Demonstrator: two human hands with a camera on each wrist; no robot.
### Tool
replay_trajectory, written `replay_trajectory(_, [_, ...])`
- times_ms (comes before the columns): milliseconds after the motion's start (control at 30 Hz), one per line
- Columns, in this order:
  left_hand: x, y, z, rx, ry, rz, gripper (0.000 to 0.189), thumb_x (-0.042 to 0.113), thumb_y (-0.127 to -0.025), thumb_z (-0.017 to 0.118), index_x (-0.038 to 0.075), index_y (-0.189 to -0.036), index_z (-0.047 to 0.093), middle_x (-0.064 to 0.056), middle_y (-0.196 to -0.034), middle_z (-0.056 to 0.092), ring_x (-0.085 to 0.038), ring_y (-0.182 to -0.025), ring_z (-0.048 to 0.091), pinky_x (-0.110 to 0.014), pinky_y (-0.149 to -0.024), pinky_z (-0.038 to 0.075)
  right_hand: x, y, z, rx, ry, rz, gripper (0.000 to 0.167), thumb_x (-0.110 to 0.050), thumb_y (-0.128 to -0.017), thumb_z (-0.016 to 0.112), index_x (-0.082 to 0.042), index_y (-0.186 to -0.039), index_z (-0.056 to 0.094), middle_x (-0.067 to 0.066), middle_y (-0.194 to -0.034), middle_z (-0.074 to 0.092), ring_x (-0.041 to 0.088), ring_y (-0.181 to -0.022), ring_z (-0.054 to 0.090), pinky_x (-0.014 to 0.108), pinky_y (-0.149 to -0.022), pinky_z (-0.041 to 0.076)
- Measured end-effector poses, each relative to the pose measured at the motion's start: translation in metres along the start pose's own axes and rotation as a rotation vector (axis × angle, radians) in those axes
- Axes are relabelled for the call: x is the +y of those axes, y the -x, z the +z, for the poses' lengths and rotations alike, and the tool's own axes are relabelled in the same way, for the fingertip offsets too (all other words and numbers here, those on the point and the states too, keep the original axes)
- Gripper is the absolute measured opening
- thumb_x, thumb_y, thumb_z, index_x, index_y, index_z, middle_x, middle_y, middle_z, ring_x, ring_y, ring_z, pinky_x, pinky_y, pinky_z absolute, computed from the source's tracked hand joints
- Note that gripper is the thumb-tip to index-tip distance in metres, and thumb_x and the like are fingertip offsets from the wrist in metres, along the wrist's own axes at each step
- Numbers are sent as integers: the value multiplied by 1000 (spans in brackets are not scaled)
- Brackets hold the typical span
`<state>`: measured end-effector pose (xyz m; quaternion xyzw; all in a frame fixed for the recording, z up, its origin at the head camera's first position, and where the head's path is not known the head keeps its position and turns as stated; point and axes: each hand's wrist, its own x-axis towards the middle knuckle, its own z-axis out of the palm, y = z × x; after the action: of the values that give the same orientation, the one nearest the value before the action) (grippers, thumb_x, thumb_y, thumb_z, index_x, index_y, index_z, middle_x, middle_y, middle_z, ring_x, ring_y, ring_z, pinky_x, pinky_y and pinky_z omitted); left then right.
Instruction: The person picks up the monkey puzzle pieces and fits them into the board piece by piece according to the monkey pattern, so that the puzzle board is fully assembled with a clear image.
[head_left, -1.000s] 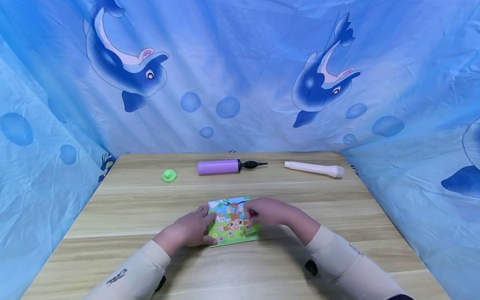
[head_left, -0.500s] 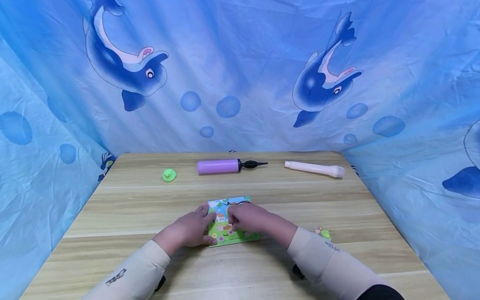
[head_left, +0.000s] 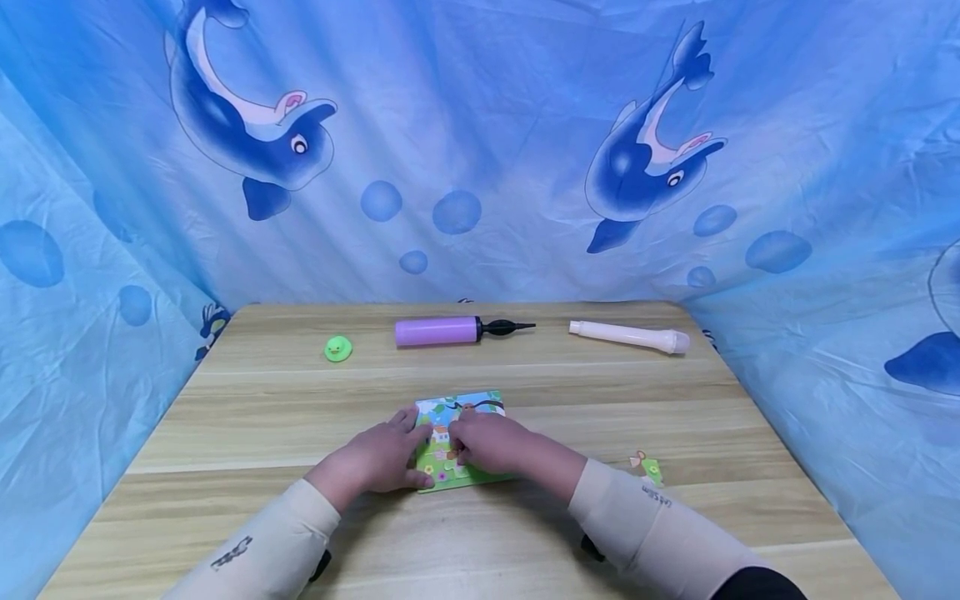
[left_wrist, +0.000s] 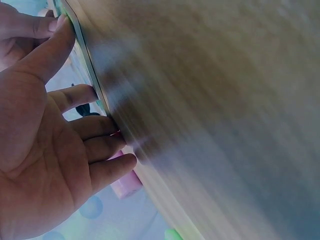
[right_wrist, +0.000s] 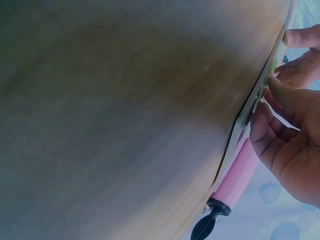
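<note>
A thin jigsaw puzzle (head_left: 442, 475) with a cartoon house, flowers and a branch lies in the middle of the table. My left hand (head_left: 382, 454) rests at its left side, fingers spread, the thumb near the lower left corner. Over the right half is my right hand (head_left: 491, 442), its fingers curled and its fingertips pinching at the puzzle's middle. The right wrist view has the thumb and fingers of the right hand (right_wrist: 295, 130) close together at a puzzle piece on the board's face; the hand hides most of that piece. A loose puzzle piece (head_left: 651, 471) lies farther right, partly behind the right sleeve.
Along the back of the wooden table (head_left: 300, 417) lie a green rubber duck (head_left: 338, 349), a purple hand pump (head_left: 437, 332) with a black nozzle and a pale pink microphone-shaped tube (head_left: 628, 335). Blue dolphin-print curtains (head_left: 510, 150) stand behind and at both sides.
My right hand has moved left from the puzzle's right edge to its middle. The loose piece at right has come into view as the sleeve shifted. My left hand has stayed put.
</note>
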<state>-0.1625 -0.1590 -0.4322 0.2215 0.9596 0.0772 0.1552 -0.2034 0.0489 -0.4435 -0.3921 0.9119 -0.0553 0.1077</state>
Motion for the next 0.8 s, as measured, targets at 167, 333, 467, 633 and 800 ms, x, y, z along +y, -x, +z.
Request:
replay_trajectory(167, [0,1,0,3,-6,0,84,56,-84,69,7,-148,43,-27,-158,26,-43,-144,29,-53,-110,39,-6,6,0,0,37,-18,9,-32,-93,68,-25,-99,65,-10,-90,55,3,-75,51,20,-68,48])
replay_trajectory(333, [1,1,-1,7,-10,0,84,56,-84,69,7,-148,43,-26,-158,26,-42,-144,30,-52,-110,39,-13,14,0,15,107,-22,13,-32,-96,63,-22,-104,65,-6,-96,58,7,-83,56,24,-75,51])
replay_trajectory(467, [1,2,0,5,-4,2,84,56,-84,69,7,-148,43,-27,-158,26,-43,-144,30,-53,-109,40,-15,25,1,11,147,-31,23,-36,-97,62,-20,-113,66,-2,-107,58,11,-95,57,29,-86,52])
replay_trajectory(633, [0,1,0,5,-7,0,85,56,-84,69,8,-149,42,-27,-158,24,-43,-143,30,-54,-109,39,-11,41,-5,-31,145,-96,45,-49,-92,63,-23,-129,62,3,-132,55,16,-119,54,32,-101,47])
replay_trajectory(800, [0,0,1,0,0,-6,85,56,-84,69,8,-149,41,-26,-159,23,-43,-144,28,-54,-111,37,-2,56,-15,-16,104,-147,43,-45,-94,62,-20,-129,62,-2,-128,59,13,-117,55,30,-100,48])
